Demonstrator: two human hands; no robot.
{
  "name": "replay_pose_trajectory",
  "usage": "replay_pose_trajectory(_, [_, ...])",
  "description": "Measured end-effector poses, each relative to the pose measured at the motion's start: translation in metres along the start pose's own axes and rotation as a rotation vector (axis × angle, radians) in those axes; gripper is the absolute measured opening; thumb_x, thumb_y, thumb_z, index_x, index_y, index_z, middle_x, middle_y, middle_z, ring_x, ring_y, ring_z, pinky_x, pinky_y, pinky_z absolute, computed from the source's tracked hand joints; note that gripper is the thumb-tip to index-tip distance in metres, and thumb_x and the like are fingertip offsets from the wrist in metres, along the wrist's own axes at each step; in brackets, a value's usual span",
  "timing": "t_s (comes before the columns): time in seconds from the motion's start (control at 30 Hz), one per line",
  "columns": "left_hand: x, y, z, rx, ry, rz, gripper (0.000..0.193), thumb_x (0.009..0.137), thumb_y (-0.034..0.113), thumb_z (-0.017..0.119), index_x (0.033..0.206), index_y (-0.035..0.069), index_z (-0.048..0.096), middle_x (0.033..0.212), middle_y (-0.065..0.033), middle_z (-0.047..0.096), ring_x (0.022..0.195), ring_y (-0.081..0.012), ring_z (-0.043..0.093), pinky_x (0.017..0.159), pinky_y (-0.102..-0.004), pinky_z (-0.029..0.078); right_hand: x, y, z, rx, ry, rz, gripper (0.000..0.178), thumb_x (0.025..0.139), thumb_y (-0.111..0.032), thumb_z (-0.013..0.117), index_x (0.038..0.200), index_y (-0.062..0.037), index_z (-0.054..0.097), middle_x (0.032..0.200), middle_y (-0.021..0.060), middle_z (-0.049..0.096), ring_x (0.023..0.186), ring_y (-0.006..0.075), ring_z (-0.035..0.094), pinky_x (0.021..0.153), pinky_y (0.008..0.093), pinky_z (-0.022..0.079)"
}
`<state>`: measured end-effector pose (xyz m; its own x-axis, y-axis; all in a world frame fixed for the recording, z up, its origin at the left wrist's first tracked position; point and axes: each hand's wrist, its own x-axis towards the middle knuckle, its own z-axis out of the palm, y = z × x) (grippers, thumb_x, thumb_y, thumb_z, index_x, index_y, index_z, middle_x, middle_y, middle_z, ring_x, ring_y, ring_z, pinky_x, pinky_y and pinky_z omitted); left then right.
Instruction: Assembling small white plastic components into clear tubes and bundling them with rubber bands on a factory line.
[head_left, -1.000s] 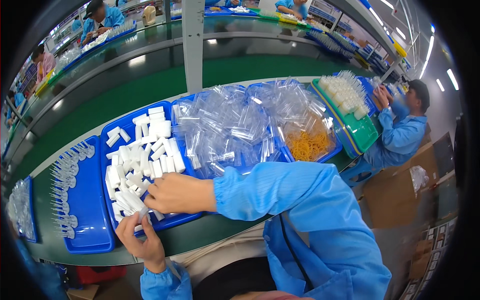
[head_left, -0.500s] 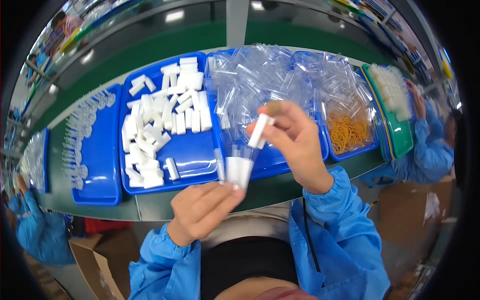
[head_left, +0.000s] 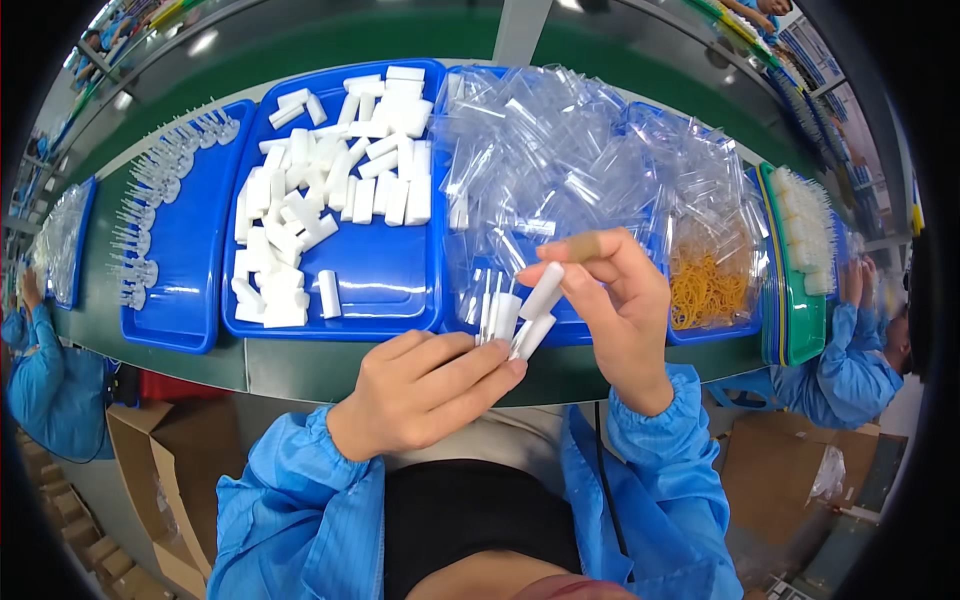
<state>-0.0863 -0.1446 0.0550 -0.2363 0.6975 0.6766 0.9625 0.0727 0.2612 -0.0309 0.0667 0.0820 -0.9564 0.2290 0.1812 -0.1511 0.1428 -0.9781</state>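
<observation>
My left hand (head_left: pixel 418 388) is closed round a small bunch of clear plastic tubes (head_left: pixel 483 302), and white filling shows inside some of them. In my right hand (head_left: pixel 632 312), thumb and fingers pinch a short white foam block (head_left: pixel 543 290) just above the bunch. Its lower end is beside the tubes' upper ends; whether it touches one I cannot tell. Behind my hands a blue tray heaped with clear plastic tubes (head_left: pixel 560 140) lies on the table. To the left, many more white foam blocks (head_left: pixel 285 190) lie loose in another blue tray (head_left: pixel 385 285).
Farther left, a blue tray (head_left: pixel 190 300) holds a row of clear pieces with thin stems (head_left: pixel 150 210). Yellow rubber bands (head_left: pixel 708 285) lie in the right tray, near a green tray (head_left: pixel 803 335). Cardboard boxes (head_left: pixel 185 480) stand below the table; co-workers in blue sit at both sides.
My right hand has come lower and to the right, bringing the foam block down close to the tubes. My left hand has shifted slightly right with the bunch. The view has shifted too.
</observation>
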Motion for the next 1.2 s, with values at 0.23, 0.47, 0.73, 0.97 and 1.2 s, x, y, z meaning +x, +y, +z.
replay_pose_trajectory(0.23, [-0.007,-0.008,0.001,0.048,0.027,0.023,0.031,0.072,0.011,0.069,0.103,0.008,0.074,0.100,-0.0061,0.070,0.078,-0.0173,0.067,0.056,-0.0253,0.044,0.016,-0.005,0.009,0.099,-0.075,0.107,0.013,0.098,-0.006,0.056,0.108,0.0024,0.059,0.096,0.0128,0.073,0.091,0.0174,0.071,0.084,0.0289,0.054])
replay_pose_trajectory(0.47, [-0.021,-0.021,-0.004,0.075,0.119,-0.041,0.030,0.071,0.008,0.072,0.100,0.007,0.073,0.101,-0.0080,0.070,0.077,-0.0194,0.067,0.055,-0.0269,0.046,0.012,-0.002,0.025,-0.083,-0.164,0.084,0.020,0.094,-0.003,0.058,0.110,-0.0041,0.070,0.104,0.0061,0.069,0.097,0.0184,0.064,0.085,0.0333,0.048])
replay_pose_trajectory(0.73, [-0.047,-0.030,0.001,-0.121,0.395,-0.072,0.032,0.073,0.008,0.075,0.103,-0.001,0.069,0.109,-0.0218,0.067,0.077,-0.0293,0.069,0.060,-0.0318,0.056,0.012,-0.004,0.050,-0.465,-0.285,-0.446,0.019,0.086,0.001,0.065,0.102,-0.0085,0.070,0.105,0.0041,0.073,0.110,0.0271,0.063,0.103,0.0520,0.038])
replay_pose_trajectory(0.97, [-0.077,-0.043,-0.046,0.156,0.464,-0.192,0.037,0.068,0.003,0.081,0.104,0.005,0.068,0.098,-0.0136,0.069,0.079,-0.0269,0.069,0.063,-0.0321,0.054,0.045,-0.014,0.103,-0.403,-0.332,-0.640,0.026,0.089,-0.001,0.064,0.114,-0.0050,0.066,0.115,0.0100,0.069,0.112,0.0294,0.061,0.096,0.0451,0.042])
replay_pose_trajectory(1.2, [-0.106,-0.064,-0.066,0.461,0.499,-0.336,0.038,0.071,-0.002,0.082,0.105,0.006,0.067,0.097,-0.0134,0.068,0.081,-0.0293,0.068,0.068,-0.0360,0.055,0.072,-0.001,0.149,-0.917,-0.592,-0.057,0.031,0.090,-0.023,0.067,0.113,-0.0019,0.061,0.103,0.0157,0.070,0.085,0.0342,0.069,0.068,0.0423,0.054])
